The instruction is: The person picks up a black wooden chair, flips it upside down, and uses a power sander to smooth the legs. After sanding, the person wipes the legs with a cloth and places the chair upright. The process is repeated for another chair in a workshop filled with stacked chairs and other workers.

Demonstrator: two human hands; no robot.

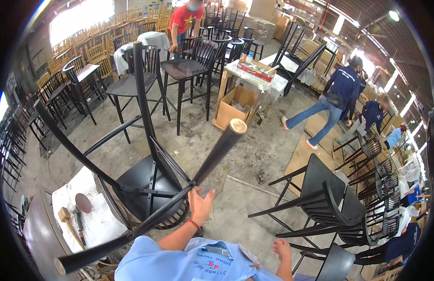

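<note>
A black wooden bar chair (144,180) is tipped upside down before me, its four-legged underside facing up. My left hand (199,205), with a red bracelet at the wrist, closes round the frame where a leg meets a footrest rail. The nearest leg tips (238,126) show bare pale wood. My right hand (281,249) hangs low at the right, fingers loosely bent, with nothing visible in it. Beside that hand stand other black bar chairs (320,187). At left, a padded white cloth (102,215) carries a wooden mallet (69,225) and a power sander (79,220) with a round brown disc.
Finished dark chairs (189,68) and pale unfinished chairs (97,54) crowd the back left. A person in red (182,21) bends over a chair. A bench (254,75) holds a red tray above a cardboard box (238,103). Several people in dark shirts (343,86) stand at right.
</note>
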